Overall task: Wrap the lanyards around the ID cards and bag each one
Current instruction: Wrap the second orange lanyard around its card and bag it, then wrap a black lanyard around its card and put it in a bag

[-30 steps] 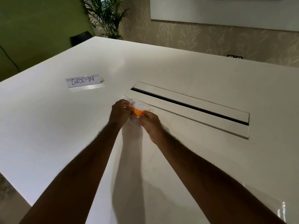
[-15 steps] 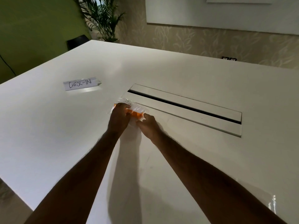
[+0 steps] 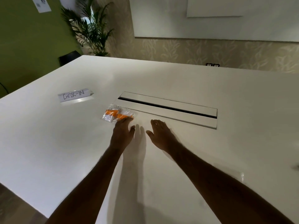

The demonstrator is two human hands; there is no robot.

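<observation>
A small clear plastic bag [image 3: 119, 114] with an orange lanyard wound round a white ID card inside lies flat on the white table [image 3: 48, 135], just left of the cable slot. My left hand [image 3: 123, 131] is flat and spread, its fingertips at the bag's near right corner; I cannot tell if they touch it. My right hand [image 3: 159, 135] hovers open over bare table to the right, apart from the bag, holding nothing.
A folded paper sign reading CHECK-IN [image 3: 74, 95] stands at the left. A long recessed cable slot with a lid [image 3: 168, 109] runs across the middle. A bit of clear plastic [image 3: 241, 176] shows near the right edge. A potted palm [image 3: 90, 29] stands beyond the far corner.
Both hands have let go of the bagged card and drawn back toward me with fingers spread. The bag now lies on the table.
</observation>
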